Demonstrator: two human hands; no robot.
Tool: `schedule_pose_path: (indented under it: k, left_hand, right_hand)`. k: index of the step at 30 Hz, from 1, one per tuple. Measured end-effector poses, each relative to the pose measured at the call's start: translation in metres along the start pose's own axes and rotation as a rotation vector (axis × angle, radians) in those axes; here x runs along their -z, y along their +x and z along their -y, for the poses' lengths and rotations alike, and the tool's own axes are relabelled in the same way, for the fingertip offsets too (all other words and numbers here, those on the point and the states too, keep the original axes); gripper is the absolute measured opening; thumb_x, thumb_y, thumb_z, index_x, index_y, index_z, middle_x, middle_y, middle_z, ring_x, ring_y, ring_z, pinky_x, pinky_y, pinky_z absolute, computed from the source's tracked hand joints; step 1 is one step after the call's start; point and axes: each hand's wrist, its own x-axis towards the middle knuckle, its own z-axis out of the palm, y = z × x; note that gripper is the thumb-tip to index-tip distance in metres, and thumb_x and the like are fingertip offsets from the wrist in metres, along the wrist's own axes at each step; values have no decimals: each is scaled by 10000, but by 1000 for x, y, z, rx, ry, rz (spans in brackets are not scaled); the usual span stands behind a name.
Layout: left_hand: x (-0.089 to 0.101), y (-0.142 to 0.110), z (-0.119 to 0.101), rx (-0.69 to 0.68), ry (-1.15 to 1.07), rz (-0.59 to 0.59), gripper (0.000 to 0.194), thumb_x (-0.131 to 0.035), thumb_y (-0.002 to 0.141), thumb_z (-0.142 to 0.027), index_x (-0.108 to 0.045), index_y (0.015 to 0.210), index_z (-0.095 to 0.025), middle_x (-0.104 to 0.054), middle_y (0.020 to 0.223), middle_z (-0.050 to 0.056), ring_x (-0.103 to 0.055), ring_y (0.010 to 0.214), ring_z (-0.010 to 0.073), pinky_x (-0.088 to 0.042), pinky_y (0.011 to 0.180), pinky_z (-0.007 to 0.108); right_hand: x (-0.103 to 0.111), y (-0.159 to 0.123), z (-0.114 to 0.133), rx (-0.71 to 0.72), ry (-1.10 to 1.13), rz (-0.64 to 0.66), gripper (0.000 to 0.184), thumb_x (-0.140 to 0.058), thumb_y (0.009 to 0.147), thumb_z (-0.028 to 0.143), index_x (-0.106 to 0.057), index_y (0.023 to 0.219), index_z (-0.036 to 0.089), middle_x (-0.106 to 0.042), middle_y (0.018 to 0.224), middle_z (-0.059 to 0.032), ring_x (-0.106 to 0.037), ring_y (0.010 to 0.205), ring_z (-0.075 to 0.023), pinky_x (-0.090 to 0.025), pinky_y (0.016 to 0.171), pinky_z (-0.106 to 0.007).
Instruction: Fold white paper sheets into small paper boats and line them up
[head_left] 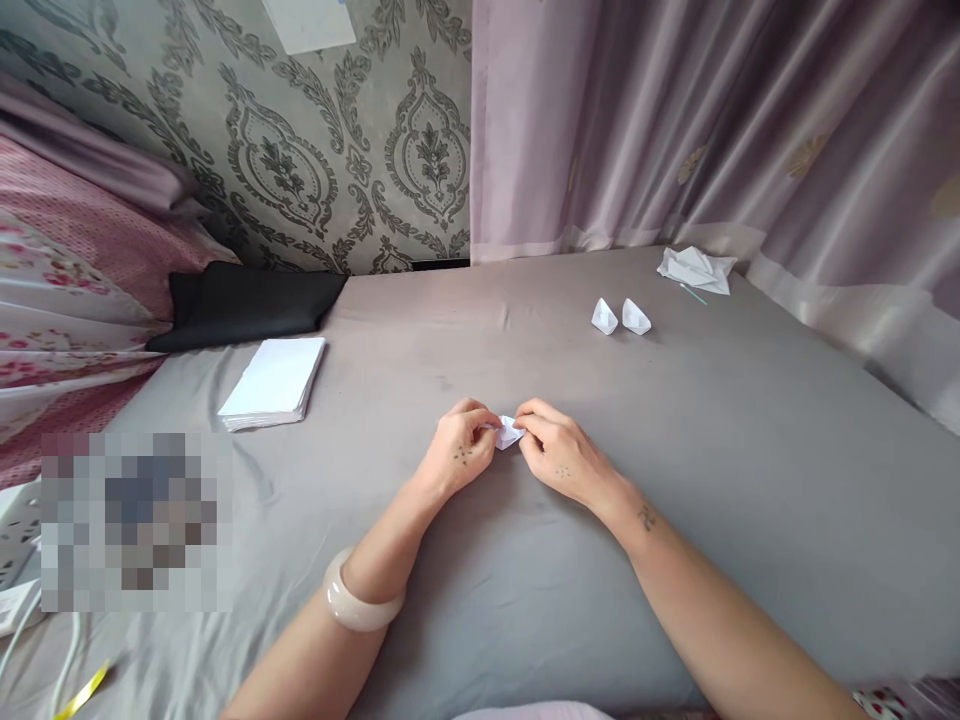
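Observation:
A small folded piece of white paper (509,432) is pinched between both my hands in the middle of the grey sheet (675,480). My left hand (459,446) grips its left side with fingers curled. My right hand (555,448) pinches its right side. Most of the paper is hidden by my fingers. Two finished folded white paper shapes (620,317) stand side by side further back on the right.
A stack of white paper sheets (276,381) lies at the left, beside a black cushion (247,303). Crumpled white paper (696,269) sits at the back right near the pink curtain (712,120). A blurred patch, white cables and a yellow strip (82,692) occupy the lower left.

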Motion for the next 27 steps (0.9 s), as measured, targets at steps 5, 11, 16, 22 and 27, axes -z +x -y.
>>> schedule_pose_path:
  k: [5, 11, 16, 22, 27]
  left_hand:
    - [5, 0, 2, -4, 63, 31, 296, -460, 764, -89, -725, 854, -184, -642, 908, 29, -540, 619, 83, -436, 626, 203]
    - [7, 0, 3, -1, 102, 49, 267, -479, 778, -127, -722, 866, -191, -647, 889, 25, -555, 639, 98, -440, 655, 217]
    - [8, -2, 6, -57, 156, 131, 328, -443, 801, -128, -698, 976, -236, -632, 1022, 23, -568, 672, 105, -439, 645, 228]
    - [3, -1, 5, -78, 195, 105, 291, -464, 796, -125, -681, 973, -203, -639, 978, 45, -580, 686, 121, -452, 653, 237]
    - [0, -1, 6, -37, 124, -8, 362, -444, 834, -147, -607, 1152, -202, -665, 905, 35, -579, 673, 118, -473, 669, 233]
  right_hand:
    - [5, -4, 3, 44, -144, 104, 280, -401, 823, 59, -623, 932, 192, -589, 1107, -41, -538, 681, -106, -417, 676, -256]
    - [5, -5, 3, 40, -225, 121, 317, -398, 814, 46, -628, 973, 194, -582, 1099, -50, -569, 836, -142, -413, 706, -262]
    - [3, -4, 7, -2, -238, 99, 284, -404, 850, 98, -633, 987, 192, -591, 1098, -51, -577, 893, -150, -418, 707, -263]
    - [1, -3, 14, -72, -246, 80, 230, -421, 889, 176, -642, 955, 183, -603, 1093, -66, -579, 956, -166, -434, 732, -272]
    - [-2, -2, 15, -64, -243, 73, 234, -412, 905, 177, -645, 901, 177, -605, 1071, -60, -593, 886, -156, -438, 716, -277]
